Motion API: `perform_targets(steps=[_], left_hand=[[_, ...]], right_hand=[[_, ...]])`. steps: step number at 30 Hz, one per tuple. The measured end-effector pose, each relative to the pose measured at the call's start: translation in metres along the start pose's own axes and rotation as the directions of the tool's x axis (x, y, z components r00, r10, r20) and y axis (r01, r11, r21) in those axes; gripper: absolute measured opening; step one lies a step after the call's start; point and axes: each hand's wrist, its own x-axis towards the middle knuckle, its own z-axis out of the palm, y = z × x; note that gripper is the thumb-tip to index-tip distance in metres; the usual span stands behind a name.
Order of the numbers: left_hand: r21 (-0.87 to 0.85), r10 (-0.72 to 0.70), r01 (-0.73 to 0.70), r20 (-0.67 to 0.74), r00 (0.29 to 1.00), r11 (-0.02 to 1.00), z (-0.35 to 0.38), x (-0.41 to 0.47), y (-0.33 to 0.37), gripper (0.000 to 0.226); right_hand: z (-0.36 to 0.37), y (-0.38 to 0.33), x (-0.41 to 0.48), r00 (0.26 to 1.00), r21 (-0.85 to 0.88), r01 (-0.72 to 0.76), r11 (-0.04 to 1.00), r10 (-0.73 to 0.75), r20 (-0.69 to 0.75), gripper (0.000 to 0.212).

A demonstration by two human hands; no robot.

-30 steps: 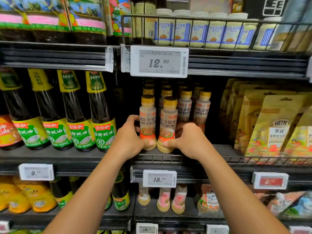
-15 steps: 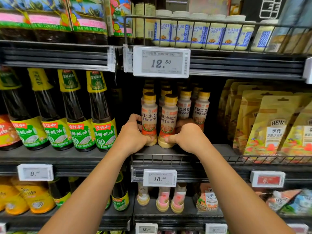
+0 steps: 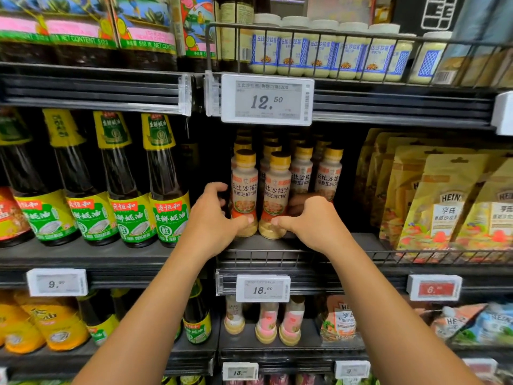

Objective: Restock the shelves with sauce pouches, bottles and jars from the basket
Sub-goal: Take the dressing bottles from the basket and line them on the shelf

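Both bare forearms reach up from the bottom of the view, crossing in front of the lower shelf, where small pink-labelled bottles [image 3: 266, 323] stand behind a price tag [image 3: 263, 288] reading 18.90.

Past the wire rim of the middle shelf [image 3: 277, 255], the left hand [image 3: 213, 220] grips the left bottle [image 3: 244, 190] low down. Its thumb presses on the front of the base and its fingers curl round the bottle's left side. The right hand [image 3: 313, 223] grips the right bottle [image 3: 277, 195] the same way, thumb on the front of the base and fingers curled round behind on the right side. The two dressing bottles stand upright at the front of the shelf, side by side and touching or nearly so, with their labels facing out.

Just behind them stand more dressing bottles [image 3: 327, 176] of the same kind in rows; the right hand hides their lower parts. Tall dark sauce bottles [image 3: 166, 184] with green labels stand close on the left, and yellow pouches [image 3: 444, 204] stand on the right behind a wire rail.

Above hangs a large price tag [image 3: 268, 100] reading 12.50. On the top shelf a row of pale jars [image 3: 319, 51] sits behind a wire guard.
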Motion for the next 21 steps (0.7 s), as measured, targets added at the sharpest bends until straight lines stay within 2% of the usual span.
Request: perform_targets(steps=[3, 6, 9, 13, 21], left_hand=[[-0.066, 0.119, -0.128, -0.121, 0.985, 0.99, -0.004, -0.02, 0.011, 0.055], [-0.243, 0.172, -0.2, -0.129, 0.977, 0.949, 0.002, -0.036, 0.029, 0.03], [-0.421, 0.212, -0.213, -0.051, 0.976, 0.882, 0.017, -0.047, 0.047, 0.024], [-0.53, 0.265, -0.175, 0.098, 0.959, 0.83, 0.05, -0.057, 0.065, 0.021], [-0.65, 0.359, -0.044, 0.361, 0.861, 0.759, 0.13, -0.088, 0.101, 0.018]], right_hand=[[-0.004, 0.004, -0.014, 0.978, 0.128, 0.108, 0.986, -0.082, -0.19, 0.024], [-0.01, 0.011, -0.032, 0.938, 0.283, 0.215, 0.935, -0.118, -0.326, 0.008], [-0.018, 0.028, -0.052, 0.925, 0.429, 0.238, 0.871, -0.069, -0.373, 0.008], [-0.035, 0.051, -0.08, 0.91, 0.544, 0.2, 0.815, 0.051, -0.412, 0.013], [-0.08, 0.103, -0.146, 0.832, 0.581, 0.079, 0.81, 0.267, -0.486, 0.006]])
